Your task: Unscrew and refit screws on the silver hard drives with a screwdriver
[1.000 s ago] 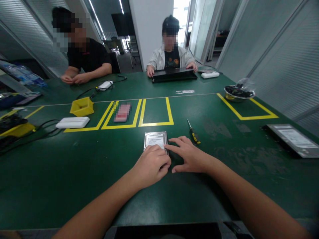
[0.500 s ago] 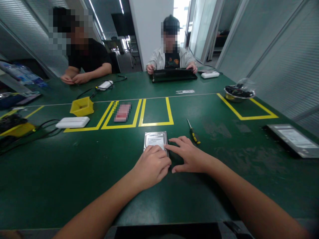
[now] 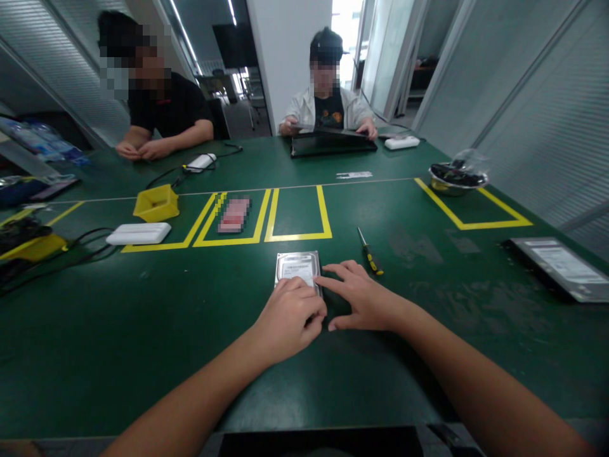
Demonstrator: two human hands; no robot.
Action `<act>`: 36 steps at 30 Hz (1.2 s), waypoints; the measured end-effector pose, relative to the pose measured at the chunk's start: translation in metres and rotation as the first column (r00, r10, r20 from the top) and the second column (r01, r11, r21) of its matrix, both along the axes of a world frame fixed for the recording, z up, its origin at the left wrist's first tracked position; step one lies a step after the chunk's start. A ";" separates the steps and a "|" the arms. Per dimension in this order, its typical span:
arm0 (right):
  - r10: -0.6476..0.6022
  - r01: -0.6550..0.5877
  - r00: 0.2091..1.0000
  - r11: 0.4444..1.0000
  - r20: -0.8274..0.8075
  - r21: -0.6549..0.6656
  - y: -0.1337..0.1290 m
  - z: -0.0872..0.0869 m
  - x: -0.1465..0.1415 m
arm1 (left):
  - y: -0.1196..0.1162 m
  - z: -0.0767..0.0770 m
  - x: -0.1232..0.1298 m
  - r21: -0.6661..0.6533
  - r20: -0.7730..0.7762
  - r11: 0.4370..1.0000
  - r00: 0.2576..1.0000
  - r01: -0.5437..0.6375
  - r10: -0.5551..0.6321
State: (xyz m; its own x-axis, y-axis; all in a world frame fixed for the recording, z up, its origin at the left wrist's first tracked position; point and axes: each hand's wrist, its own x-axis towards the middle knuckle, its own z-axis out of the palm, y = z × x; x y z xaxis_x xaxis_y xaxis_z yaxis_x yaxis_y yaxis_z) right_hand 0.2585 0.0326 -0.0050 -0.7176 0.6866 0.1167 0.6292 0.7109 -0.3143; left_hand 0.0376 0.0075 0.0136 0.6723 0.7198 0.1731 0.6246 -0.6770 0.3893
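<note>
In the lower centre of the frame, the left hand [image 3: 291, 317] is curling its fingers over the hard drive [image 3: 297, 261], the right hand [image 3: 364, 297] is spreading open beside it, and uneven pressing could be sending the drive skidding.

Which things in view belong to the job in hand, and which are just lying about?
Job in hand:
- silver labelled drive, left hand on it, right hand beside it
- screwdriver, probably; loose near the right hand

Apparently just lying about:
- yellow bin
- blurred pink item
- bowl of dark items
- labelled metal unit, far right
</note>
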 end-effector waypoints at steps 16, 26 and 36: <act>0.002 -0.002 1.000 1.000 0.027 0.001 0.000 0.000 0.000 | -0.005 0.002 0.003 0.030 -0.018 0.999 0.999 -0.043 0.044; 0.000 0.000 1.000 1.000 0.031 0.004 0.000 0.001 0.001 | -0.005 0.001 0.002 0.053 -0.048 0.998 0.998 -0.026 0.029; -0.029 0.029 1.000 0.999 -0.006 0.034 0.000 0.007 0.005 | -0.004 0.004 -0.006 0.059 -0.042 0.998 0.999 0.000 0.003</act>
State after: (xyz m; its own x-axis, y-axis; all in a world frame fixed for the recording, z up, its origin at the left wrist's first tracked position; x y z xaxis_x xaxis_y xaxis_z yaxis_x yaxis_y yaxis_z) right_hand 0.2631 0.0325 0.0015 -0.6967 0.7027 0.1443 0.6482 0.7028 -0.2930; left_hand 0.0315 0.0034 0.0173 0.6789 0.7102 0.1865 0.6406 -0.6970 0.3221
